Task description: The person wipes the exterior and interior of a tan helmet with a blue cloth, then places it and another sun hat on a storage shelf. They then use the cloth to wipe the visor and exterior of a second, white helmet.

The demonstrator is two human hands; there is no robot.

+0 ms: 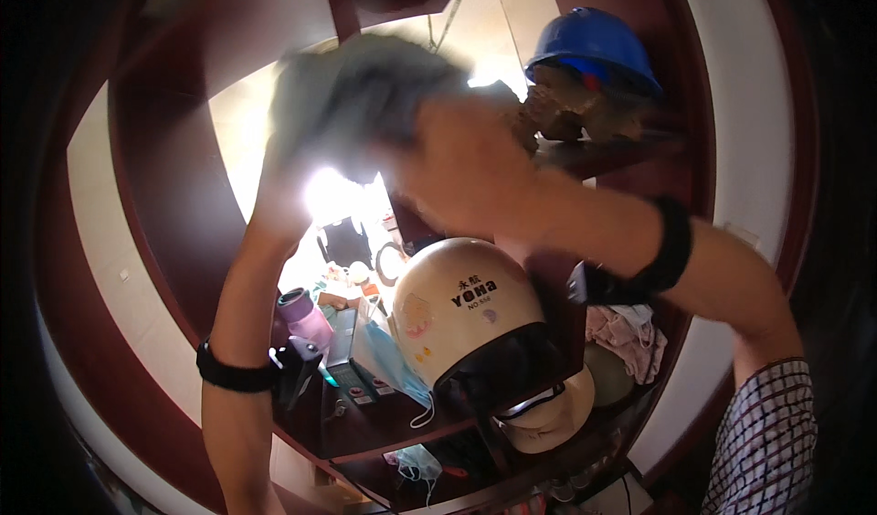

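Note:
Both my arms are raised toward the upper part of a dark red wooden shelf unit (164, 195). My left hand (279, 209) and my right hand (457, 163) both grip a grey cloth (365, 95), which is blurred by motion and held up against the upper shelf area. Each wrist wears a black band. Right of the cloth, a blue hard hat (594, 44) sits on top of a brown lumpy object (575, 108) on an upper shelf.
Below my arms, a cream helmet (461, 309) with a dark visor rests on a cluttered lower shelf beside a purple bottle (306, 318), a blue face mask (393, 360), a straw hat (548, 414) and pink cloth (626, 332). Bright light glares behind.

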